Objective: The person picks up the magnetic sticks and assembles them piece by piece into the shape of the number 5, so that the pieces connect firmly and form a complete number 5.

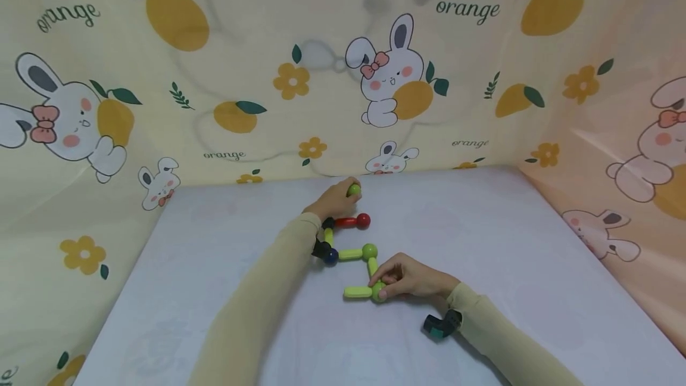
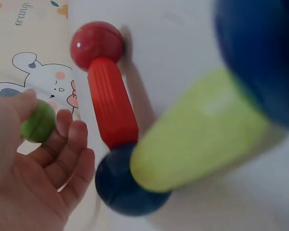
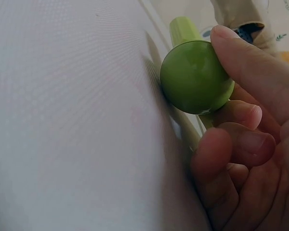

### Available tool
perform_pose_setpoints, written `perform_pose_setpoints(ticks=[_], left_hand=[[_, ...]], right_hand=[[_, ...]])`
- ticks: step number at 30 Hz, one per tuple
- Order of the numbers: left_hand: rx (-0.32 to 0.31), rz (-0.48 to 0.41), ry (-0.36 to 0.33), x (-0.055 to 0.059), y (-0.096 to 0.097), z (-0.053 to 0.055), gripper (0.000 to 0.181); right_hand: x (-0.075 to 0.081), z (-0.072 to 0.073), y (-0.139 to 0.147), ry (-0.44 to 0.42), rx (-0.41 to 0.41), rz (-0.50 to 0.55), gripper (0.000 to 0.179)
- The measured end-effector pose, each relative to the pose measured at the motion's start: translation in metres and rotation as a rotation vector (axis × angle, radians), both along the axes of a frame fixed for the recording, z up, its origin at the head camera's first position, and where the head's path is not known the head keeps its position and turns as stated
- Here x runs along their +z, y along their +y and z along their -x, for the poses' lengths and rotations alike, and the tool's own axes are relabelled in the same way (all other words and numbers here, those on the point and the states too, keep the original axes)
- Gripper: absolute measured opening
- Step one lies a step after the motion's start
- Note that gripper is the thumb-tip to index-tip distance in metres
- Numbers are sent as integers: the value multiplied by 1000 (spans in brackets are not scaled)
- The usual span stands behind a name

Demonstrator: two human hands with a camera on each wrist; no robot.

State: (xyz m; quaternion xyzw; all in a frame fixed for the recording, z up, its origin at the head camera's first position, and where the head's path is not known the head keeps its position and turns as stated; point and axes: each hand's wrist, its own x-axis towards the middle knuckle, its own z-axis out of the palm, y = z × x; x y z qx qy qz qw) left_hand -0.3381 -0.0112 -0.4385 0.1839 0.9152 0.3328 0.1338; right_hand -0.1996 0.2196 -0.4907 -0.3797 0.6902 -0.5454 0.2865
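On the white table lies a zigzag chain of balls and rods. It starts with a red ball and a red rod, then a dark blue ball, a yellow-green rod and a second blue ball. Another yellow-green rod leads to a green ball. At the near end, my right hand pinches a green ball from which a yellow-green rod points left. Beyond the red rod, my left hand holds a loose green ball between thumb and fingers.
A white table surface spreads around the chain. Printed cloth with rabbits and oranges hangs along its back and sides. The right wrist carries a dark camera, close above the table.
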Motion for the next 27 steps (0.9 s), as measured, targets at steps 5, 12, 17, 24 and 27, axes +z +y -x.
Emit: perform_pose_setpoints(ticks=[5, 12, 17, 24, 27], left_hand=[[-12, -18, 45, -1, -7, -4, 38], [-21, -7, 101, 4, -13, -15, 35], [-24, -21, 98, 9, -18, -26, 37], [-43, -26, 103, 12, -30, -41, 40], [-54, -44, 92, 10, -36, -49, 41]], right_hand=[[-1, -2, 0, -6, -5, -9, 26], [0, -1, 0, -9, -26, -43, 26], [0, 0, 2, -24, -29, -60, 27], [0, 1, 1, -9, -34, -68, 26], [1, 0, 0, -16, -35, -69, 27]])
